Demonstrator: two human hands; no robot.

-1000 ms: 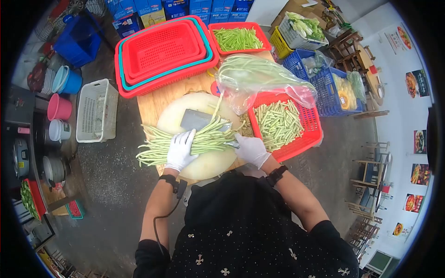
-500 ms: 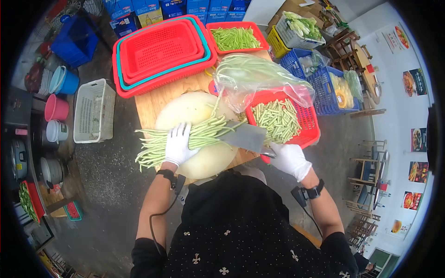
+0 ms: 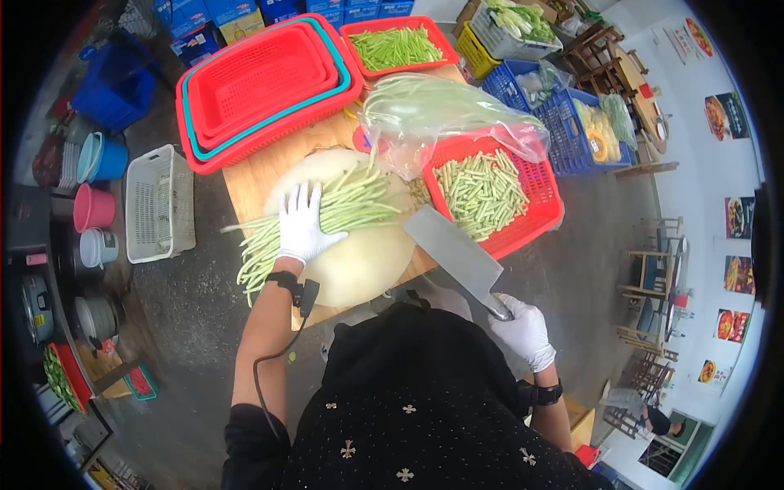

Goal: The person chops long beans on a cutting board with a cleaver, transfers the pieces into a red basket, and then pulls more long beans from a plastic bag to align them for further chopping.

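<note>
My left hand (image 3: 300, 224), in a white glove, lies across a bunch of long green beans (image 3: 359, 196) with its fingers stretched and apart. The beans rest on a round, pale cutting board (image 3: 367, 265), their ends sticking out past its left side. My right hand (image 3: 523, 331), also gloved in white, is closed around the handle of a cleaver (image 3: 453, 245). The wide blade points up and left, off the beans, between the board and a red basket (image 3: 543, 212). Cut bean pieces (image 3: 482, 192) fill much of that basket.
On the wooden table (image 3: 245, 192) stand nested red and teal baskets (image 3: 265, 77), another red basket of green beans (image 3: 400, 47) and a clear plastic bag (image 3: 457, 110) of long beans. Blue crates (image 3: 563, 135) stand to the right. A white crate (image 3: 159, 204) sits on the floor at left.
My right hand has drawn the cleaver away from the beans, down and to the right. My left hand has shifted slightly up, its fingers more spread over the bunch.
</note>
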